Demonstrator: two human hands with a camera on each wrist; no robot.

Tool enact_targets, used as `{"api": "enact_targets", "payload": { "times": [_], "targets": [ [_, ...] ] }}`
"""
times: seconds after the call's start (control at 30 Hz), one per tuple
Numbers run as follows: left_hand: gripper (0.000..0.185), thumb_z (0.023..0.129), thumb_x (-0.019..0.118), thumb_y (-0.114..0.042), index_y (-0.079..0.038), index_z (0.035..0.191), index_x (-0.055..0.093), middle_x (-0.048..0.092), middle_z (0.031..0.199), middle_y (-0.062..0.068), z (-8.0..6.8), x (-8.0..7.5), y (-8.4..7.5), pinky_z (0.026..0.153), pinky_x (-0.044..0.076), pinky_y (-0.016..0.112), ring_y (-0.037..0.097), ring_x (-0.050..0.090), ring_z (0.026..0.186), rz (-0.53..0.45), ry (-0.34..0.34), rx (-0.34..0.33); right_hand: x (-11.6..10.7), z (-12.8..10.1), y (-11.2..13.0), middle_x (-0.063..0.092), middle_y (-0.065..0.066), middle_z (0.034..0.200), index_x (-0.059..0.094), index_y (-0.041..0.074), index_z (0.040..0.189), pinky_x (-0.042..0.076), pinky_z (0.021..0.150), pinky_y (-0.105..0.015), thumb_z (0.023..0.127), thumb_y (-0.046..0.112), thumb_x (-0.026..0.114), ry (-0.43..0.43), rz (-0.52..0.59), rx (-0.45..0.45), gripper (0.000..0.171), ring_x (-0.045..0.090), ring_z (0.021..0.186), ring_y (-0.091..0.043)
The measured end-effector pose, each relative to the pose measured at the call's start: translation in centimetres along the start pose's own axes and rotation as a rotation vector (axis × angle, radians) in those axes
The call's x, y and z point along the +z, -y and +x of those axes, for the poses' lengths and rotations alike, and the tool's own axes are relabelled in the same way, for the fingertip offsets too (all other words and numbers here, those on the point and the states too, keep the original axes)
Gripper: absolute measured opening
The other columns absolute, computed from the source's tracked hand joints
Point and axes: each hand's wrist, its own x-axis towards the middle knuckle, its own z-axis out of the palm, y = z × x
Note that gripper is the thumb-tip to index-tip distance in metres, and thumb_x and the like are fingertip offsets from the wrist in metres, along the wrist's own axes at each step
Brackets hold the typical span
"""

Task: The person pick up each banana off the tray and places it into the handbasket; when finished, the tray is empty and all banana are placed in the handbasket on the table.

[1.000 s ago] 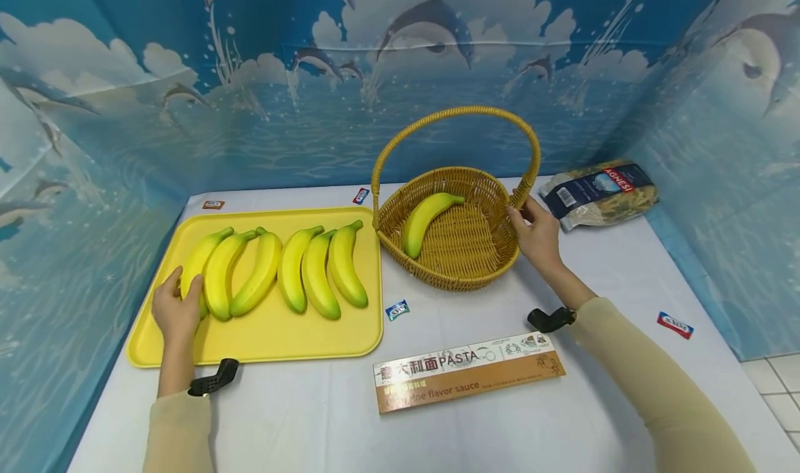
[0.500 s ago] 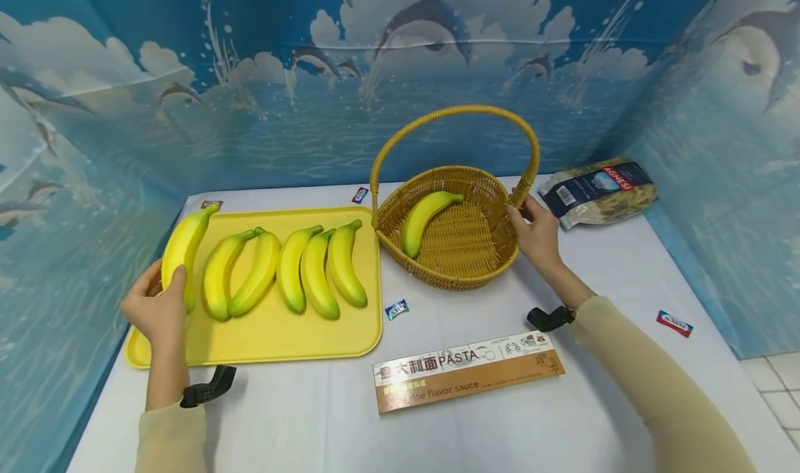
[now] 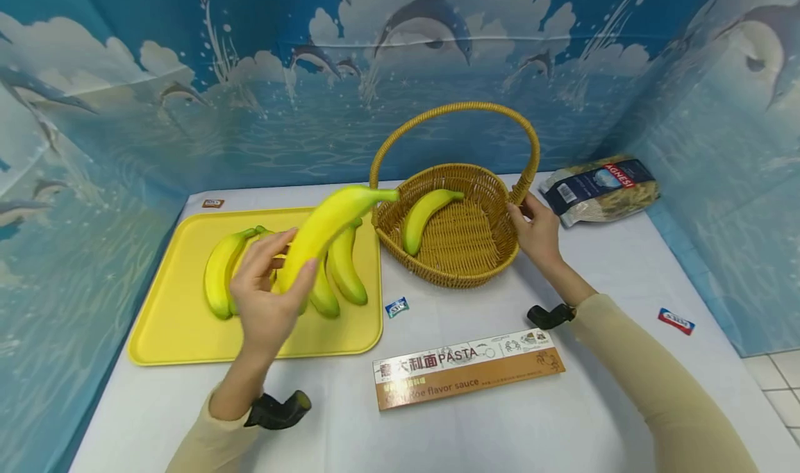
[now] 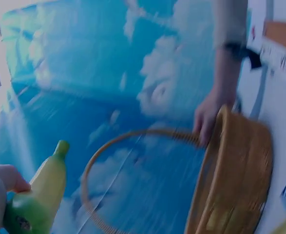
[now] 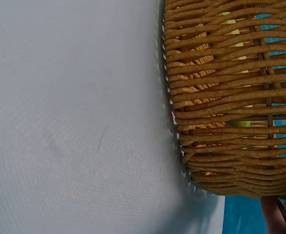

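In the head view my left hand (image 3: 265,299) grips a yellow banana (image 3: 325,230) by its lower end, raised above the tray. The stem of that banana points right, close to the basket's left rim. My right hand (image 3: 539,233) holds the right side of the wicker basket (image 3: 462,278), where the handle meets the rim. One banana (image 3: 421,223) lies inside the basket. Several other bananas (image 3: 219,275) lie on the yellow tray (image 3: 169,334), partly hidden by my left hand. The left wrist view shows the gripped banana (image 4: 50,185) and the basket (image 4: 245,165) tilted by the camera angle.
A pasta box (image 3: 469,369) lies in front of the basket. At the back right is a bag of pasta (image 3: 600,189). Small wrapped sweets are scattered about, one (image 3: 396,308) near the tray and another (image 3: 676,321) at the right. A printed curtain (image 3: 281,133) stands behind the table.
My left hand has picked the leftmost banana up off the tray and carried it right, toward the basket. My right hand stays on the basket, which has hardly moved.
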Motion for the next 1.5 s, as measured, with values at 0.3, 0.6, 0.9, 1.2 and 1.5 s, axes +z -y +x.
{"api": "enact_targets", "payload": {
  "times": [0.3, 0.6, 0.9, 1.2, 1.5],
  "targets": [
    [0.039, 0.080, 0.075, -0.016, -0.003, 0.117, 0.069, 0.066, 0.108, 0.014, -0.6, 10.5, 0.9, 0.069, 0.050, 0.028, 0.023, 0.060, 0.085, 0.097, 0.187, -0.024, 0.0, 0.0, 0.4, 0.068, -0.019, 0.119, 0.060, 0.004, 0.131, 0.057, 0.083, -0.038, 0.098, 0.021, 0.058, 0.010, 0.000, 0.012, 0.037, 0.067, 0.108, -0.032],
    [0.041, 0.084, 0.069, -0.025, -0.006, 0.121, 0.067, 0.063, 0.104, 0.010, 0.7, 18.0, 4.6, 0.074, 0.045, 0.034, 0.021, 0.056, 0.087, 0.310, 0.315, -0.181, -0.2, 0.0, 0.5, 0.068, -0.019, 0.118, 0.060, 0.004, 0.131, 0.057, 0.082, -0.039, 0.099, 0.021, 0.058, 0.004, -0.006, 0.015, 0.037, 0.067, 0.107, -0.033],
    [0.044, 0.088, 0.069, -0.029, -0.009, 0.126, 0.063, 0.061, 0.109, 0.011, 1.4, 21.9, 8.3, 0.067, 0.048, 0.033, 0.023, 0.058, 0.094, 0.501, 0.437, -0.386, -0.2, -0.2, 0.4, 0.068, -0.018, 0.119, 0.060, 0.005, 0.132, 0.057, 0.082, -0.041, 0.099, 0.023, 0.058, 0.010, -0.006, 0.021, 0.038, 0.068, 0.106, -0.032],
    [0.041, 0.088, 0.072, -0.028, -0.007, 0.122, 0.064, 0.060, 0.118, 0.014, 1.7, 22.6, 9.3, 0.080, 0.054, 0.043, 0.029, 0.058, 0.110, 0.603, 0.498, -0.494, -0.1, -0.3, 0.3, 0.069, -0.019, 0.118, 0.060, 0.005, 0.133, 0.057, 0.077, -0.025, 0.099, 0.024, 0.058, 0.005, -0.002, 0.007, 0.039, 0.068, 0.105, -0.032],
    [0.040, 0.086, 0.074, -0.030, -0.008, 0.119, 0.066, 0.059, 0.119, 0.015, 1.6, 22.9, 9.4, 0.078, 0.054, 0.044, 0.031, 0.054, 0.110, 0.690, 0.519, -0.425, -0.1, -0.3, 0.1, 0.068, -0.018, 0.119, 0.061, 0.005, 0.131, 0.058, 0.078, -0.026, 0.099, 0.023, 0.058, -0.005, 0.006, 0.012, 0.037, 0.068, 0.105, -0.032]
  ]
}}
